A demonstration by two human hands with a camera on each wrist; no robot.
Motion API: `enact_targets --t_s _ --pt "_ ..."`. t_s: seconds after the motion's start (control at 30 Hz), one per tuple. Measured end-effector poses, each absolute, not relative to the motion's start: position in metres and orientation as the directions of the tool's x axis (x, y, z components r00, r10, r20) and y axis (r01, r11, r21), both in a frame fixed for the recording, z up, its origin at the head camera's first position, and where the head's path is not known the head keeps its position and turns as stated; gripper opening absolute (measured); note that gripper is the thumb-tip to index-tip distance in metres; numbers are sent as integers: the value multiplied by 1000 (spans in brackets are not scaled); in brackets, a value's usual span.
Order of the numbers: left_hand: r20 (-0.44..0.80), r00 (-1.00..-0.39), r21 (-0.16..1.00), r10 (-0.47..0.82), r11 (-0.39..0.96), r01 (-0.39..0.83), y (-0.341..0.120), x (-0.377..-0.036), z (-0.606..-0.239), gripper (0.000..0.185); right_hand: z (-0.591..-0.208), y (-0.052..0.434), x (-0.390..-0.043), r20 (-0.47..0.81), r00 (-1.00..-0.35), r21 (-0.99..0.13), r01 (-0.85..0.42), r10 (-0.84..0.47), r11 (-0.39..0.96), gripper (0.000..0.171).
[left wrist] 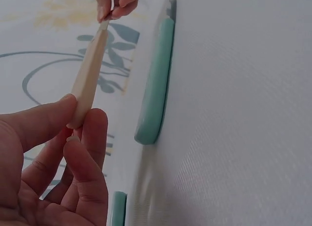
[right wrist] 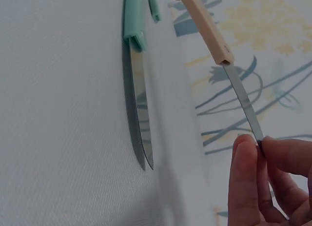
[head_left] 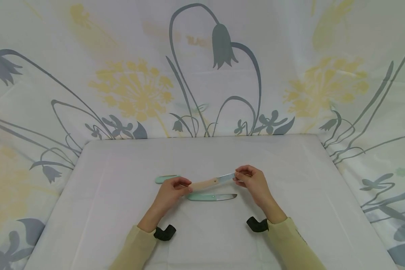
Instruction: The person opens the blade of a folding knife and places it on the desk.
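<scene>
Head view: a beige-handled knife (head_left: 213, 181) is held level above the table (head_left: 121, 210), just over a mint-handled knife (head_left: 210, 197) lying flat. The left hand (head_left: 170, 191) pinches the handle's butt between thumb and fingertips (left wrist: 73, 118); the right hand (head_left: 251, 182) pinches the blade tip between thumb and forefinger (right wrist: 243, 172). Judgement: the right grip should stay on the blade's flats, clear of the edge, with light pressure. A second mint handle (head_left: 165, 179) lies behind the left hand; floral cloth (head_left: 135, 86) surrounds the table. The lying blade below limits any lowering.
</scene>
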State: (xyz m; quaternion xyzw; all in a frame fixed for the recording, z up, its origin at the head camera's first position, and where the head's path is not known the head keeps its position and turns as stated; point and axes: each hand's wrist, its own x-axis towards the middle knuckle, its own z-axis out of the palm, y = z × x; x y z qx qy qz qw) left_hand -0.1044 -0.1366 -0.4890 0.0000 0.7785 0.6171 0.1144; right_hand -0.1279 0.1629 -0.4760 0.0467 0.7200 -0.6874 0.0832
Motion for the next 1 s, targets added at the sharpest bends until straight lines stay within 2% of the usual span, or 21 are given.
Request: enact_targets --t_s 0.23,0.4,0.7,1.0 --pt "-141 -983 946 120 310 -98 -137 -107 -492 17 -485 167 -130 -178 -983 -970 168 -39 176 18" --pt "-111 -990 925 90 374 -69 -137 -107 -497 16 -491 169 -129 -185 -981 -942 162 -53 295 18" --pt "-102 -991 911 89 408 -57 -136 -107 -500 14 -498 172 -127 -145 -986 -872 85 -88 483 15" --pt "-82 -992 877 97 480 -26 -136 -106 -503 11 -497 171 -126 -155 -983 -822 75 -94 565 11"
